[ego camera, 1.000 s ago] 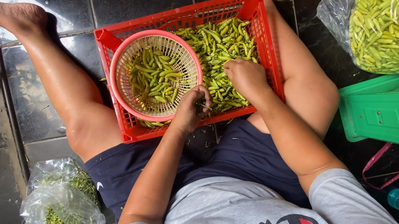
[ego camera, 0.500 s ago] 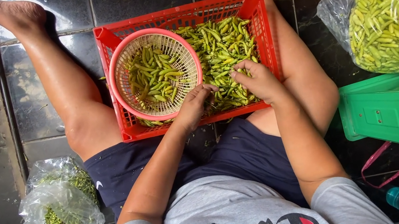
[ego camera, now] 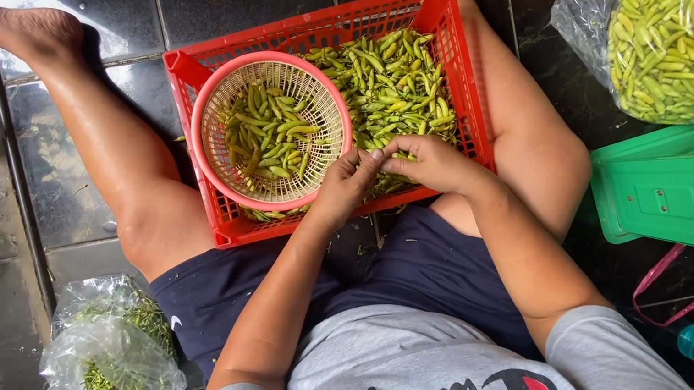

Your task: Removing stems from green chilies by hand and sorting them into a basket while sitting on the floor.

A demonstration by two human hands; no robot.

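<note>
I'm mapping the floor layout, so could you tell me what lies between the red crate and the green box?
In the head view, the person's bare leg lies between the red crate and the green box.

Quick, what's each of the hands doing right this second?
Left hand: fingers pinched together on a green chili over the red crate.
Right hand: fingers closed on the same chili, tips meeting the left's.

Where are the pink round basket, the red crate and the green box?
pink round basket (ego camera: 220, 183), head view, left rim
red crate (ego camera: 461, 65), head view, right wall
green box (ego camera: 690, 192), head view, top face
</note>
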